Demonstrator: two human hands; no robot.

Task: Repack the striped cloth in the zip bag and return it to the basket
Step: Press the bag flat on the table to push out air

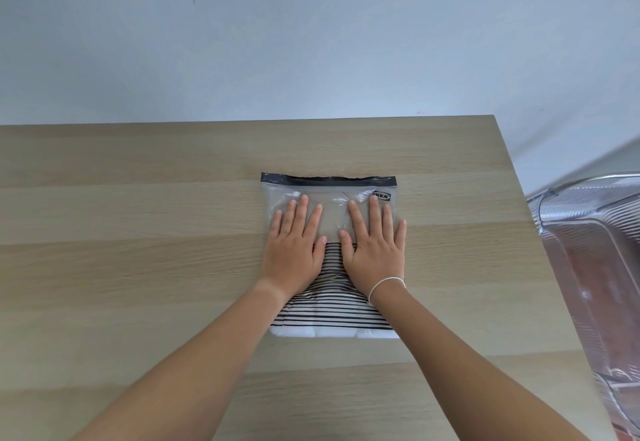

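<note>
Both hands flat, fingers straight and spread: the left hand (294, 243) and the right hand (372, 243) press side by side on the zip bag (329, 212), palms over the striped cloth (332, 309) inside it. The cloth fills the near half of the bag; the far half under the fingers looks flat and clear, so this reads as pushing air toward the black zip strip (329, 180) along the far edge. The bag lies mid-table (138, 215), long axis running straight away from the person, zip end farthest. Whether the zip is closed, I can't tell. The basket (588, 267), clear with a wire rim, sits off the table's right edge, so the right hand is nearer for the return. Printed near the bag's far right corner: "IKEA" (381, 196). A white band (386, 284) circles the right wrist.
</note>
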